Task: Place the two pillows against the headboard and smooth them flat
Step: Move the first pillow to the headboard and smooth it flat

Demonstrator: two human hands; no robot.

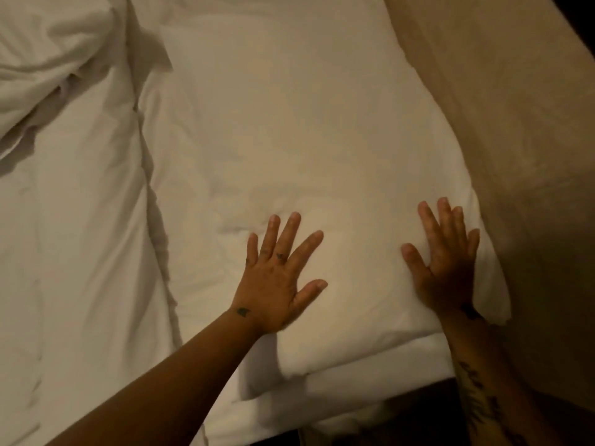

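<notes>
A white pillow (309, 149) lies flat along the beige padded headboard (515, 123), its long side touching the headboard on the right. My left hand (280, 281) rests palm down on the pillow's near end, fingers spread. Palm down as well, my right hand (446, 262) sits on the pillow's right edge beside the headboard, with its fingers apart. Neither hand grips anything. A second pillow seems to continue at the top of the view (257, 8), but I cannot tell where one ends.
A rumpled white duvet (48, 59) is bunched at the upper left. The white sheet (80, 252) covers the mattress to the left of the pillow. The mattress corner (354, 381) and dark floor lie at the bottom right.
</notes>
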